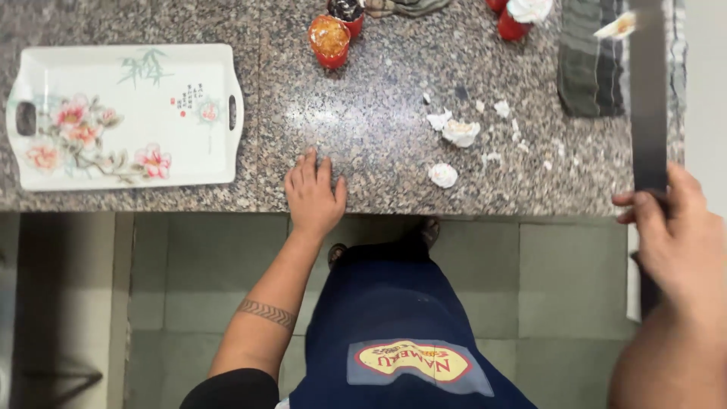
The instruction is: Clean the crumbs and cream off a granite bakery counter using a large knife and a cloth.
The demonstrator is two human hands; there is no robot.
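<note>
My left hand (313, 195) rests flat on the front edge of the speckled granite counter (379, 129), fingers together and holding nothing. My right hand (680, 241) at the far right grips the handle of a large knife (648, 98), whose long dark blade points away over the counter's right end. White crumbs and small white lumps (459, 132) lie scattered on the counter between the two hands. A white rectangular tray (125, 115) with painted pink flowers sits empty at the left.
Red cups with cakes stand at the back edge: one with an orange top (329, 39), a dark one (348, 12), and one with white cream (519, 17). A striped dark cloth (594, 60) lies at the back right. Green floor tiles show below.
</note>
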